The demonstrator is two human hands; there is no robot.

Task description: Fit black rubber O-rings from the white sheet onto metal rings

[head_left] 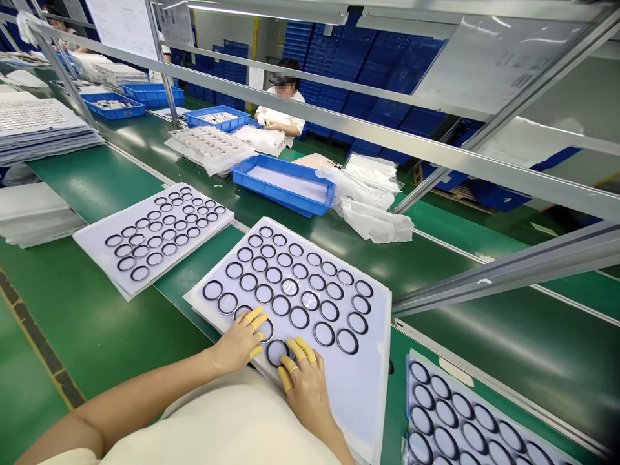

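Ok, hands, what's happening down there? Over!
Left hand over black rings. Right hand at another ring. Rings in rows on white sheet. Metal strut beside sheet's right corner.

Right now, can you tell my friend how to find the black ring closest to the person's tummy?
Find the green table, then the middle ring-covered sheet. Look between the left grip and right grip. The black ring there is the only one with the right grip's yellow-tipped fingers at its edge.
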